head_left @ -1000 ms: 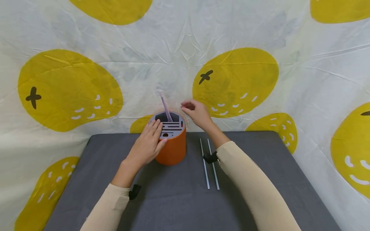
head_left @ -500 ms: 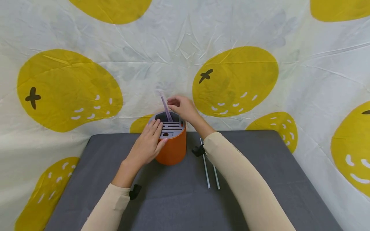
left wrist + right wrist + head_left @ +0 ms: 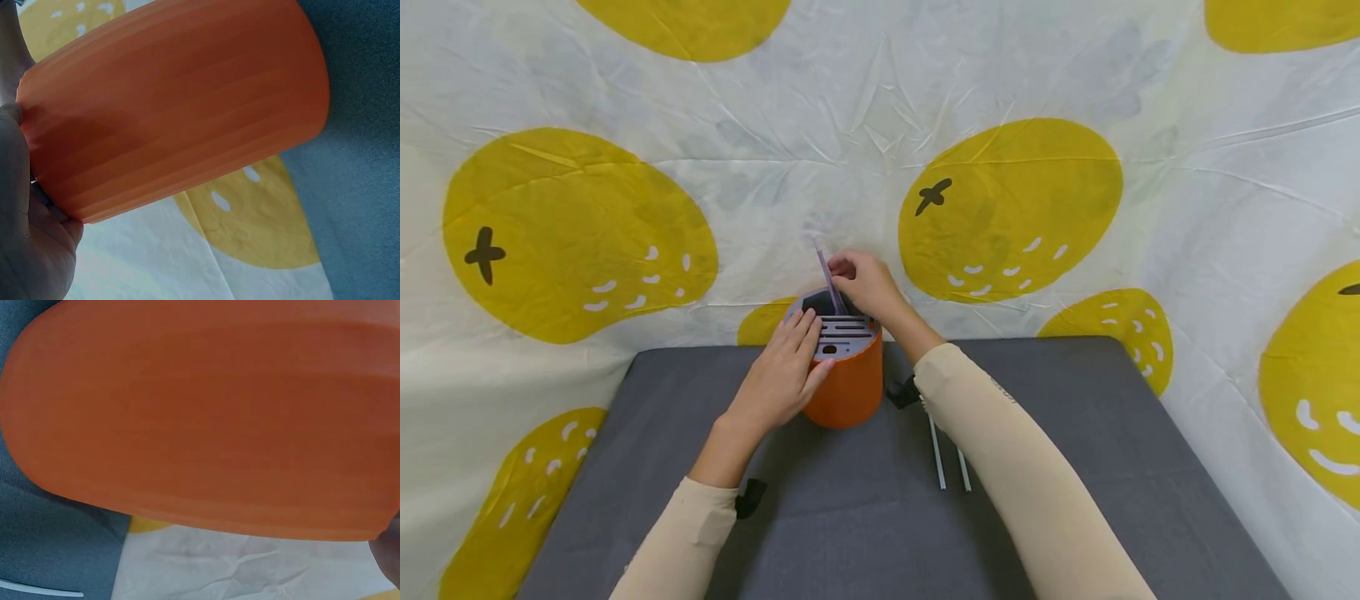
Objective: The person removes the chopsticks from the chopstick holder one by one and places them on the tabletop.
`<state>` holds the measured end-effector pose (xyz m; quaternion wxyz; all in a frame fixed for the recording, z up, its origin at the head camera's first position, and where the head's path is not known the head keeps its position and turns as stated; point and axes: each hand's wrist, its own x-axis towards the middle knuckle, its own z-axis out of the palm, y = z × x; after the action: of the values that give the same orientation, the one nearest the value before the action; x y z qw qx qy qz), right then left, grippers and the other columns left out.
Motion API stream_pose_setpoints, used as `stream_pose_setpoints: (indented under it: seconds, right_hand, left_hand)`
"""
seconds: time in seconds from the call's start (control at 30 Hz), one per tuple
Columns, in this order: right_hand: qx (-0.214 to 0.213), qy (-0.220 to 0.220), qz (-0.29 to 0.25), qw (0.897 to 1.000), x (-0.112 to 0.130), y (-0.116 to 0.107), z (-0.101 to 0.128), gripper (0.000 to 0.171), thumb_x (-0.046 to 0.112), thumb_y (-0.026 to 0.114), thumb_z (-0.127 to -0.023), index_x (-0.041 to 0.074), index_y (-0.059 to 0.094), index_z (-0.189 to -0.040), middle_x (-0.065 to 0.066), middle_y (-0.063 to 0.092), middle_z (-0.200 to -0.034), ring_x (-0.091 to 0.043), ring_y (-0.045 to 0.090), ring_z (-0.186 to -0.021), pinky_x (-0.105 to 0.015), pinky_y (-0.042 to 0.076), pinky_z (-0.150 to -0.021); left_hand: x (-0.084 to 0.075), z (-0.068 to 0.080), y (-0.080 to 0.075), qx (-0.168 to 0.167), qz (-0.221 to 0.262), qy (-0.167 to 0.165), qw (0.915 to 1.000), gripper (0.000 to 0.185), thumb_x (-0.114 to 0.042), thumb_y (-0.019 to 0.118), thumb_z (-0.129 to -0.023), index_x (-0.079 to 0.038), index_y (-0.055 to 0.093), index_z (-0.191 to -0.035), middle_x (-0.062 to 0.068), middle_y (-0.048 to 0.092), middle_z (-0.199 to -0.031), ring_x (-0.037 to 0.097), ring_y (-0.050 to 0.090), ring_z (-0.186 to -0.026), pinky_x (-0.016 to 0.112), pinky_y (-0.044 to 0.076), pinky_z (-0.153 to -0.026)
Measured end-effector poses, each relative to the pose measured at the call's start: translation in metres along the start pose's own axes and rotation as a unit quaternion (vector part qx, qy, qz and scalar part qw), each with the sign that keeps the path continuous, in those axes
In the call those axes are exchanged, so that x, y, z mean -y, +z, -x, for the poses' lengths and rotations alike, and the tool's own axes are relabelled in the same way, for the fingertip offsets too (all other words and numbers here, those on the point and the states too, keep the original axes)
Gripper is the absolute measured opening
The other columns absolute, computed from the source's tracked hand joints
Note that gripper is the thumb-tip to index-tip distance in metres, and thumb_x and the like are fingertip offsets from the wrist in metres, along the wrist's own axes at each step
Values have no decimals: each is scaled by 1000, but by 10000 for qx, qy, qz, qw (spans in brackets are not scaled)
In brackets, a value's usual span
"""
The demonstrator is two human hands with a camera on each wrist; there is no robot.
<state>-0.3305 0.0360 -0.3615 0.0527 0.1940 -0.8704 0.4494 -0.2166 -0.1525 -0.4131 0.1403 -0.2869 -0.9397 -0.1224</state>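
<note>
An orange cylindrical utensil holder [image 3: 847, 392] with a grey slotted top [image 3: 844, 343] stands upright on the table. My left hand [image 3: 781, 367] rests on the left of that top, fingers straight and thumb at the near rim. From the opening at the back rises a slim purple stick [image 3: 824, 264], leaning left. My right hand [image 3: 865, 282] pinches the stick between thumb and fingertips, above the rim. In the left wrist view the orange wall [image 3: 181, 100] fills the middle, with the left hand [image 3: 31, 231] at its rim. The stick's lower end is hidden inside the holder.
Two thin pale sticks [image 3: 937, 458] lie side by side on the dark grey table [image 3: 850, 533], partly under the right forearm. A white cloth [image 3: 820, 100] with yellow fruit prints hangs right behind the table's far edge.
My right hand has moved left from beside the holder to the purple stick, and its fingertips have closed on it. My left hand and the holder have stayed in place.
</note>
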Motion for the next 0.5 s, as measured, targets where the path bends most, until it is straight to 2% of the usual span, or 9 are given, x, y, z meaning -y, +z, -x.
stream_pose_setpoints:
  seconds: [0.23, 0.5]
  right_hand:
    - [-170, 79, 0, 9998, -2, 4, 0, 16, 12, 67, -102, 7, 71, -117, -8, 74, -112, -22, 69, -107, -36, 56, -98]
    - [-277, -40, -4, 9996, -4, 3, -1, 11, 14, 69, -100, 8, 70, -110, -8, 74, -106, -22, 69, -101, -35, 57, -94]
  left_hand:
    - [1, 0, 2, 26, 42, 4, 10000, 68, -39, 47, -110, 5, 32, -159, 23, 30, -167, 38, 23, -158, 55, 18, -129]
    - [0, 0, 1, 5, -6, 11, 10000, 68, -39, 47, -110, 5, 32, -159, 23, 30, -167, 38, 24, -158, 55, 18, -129]
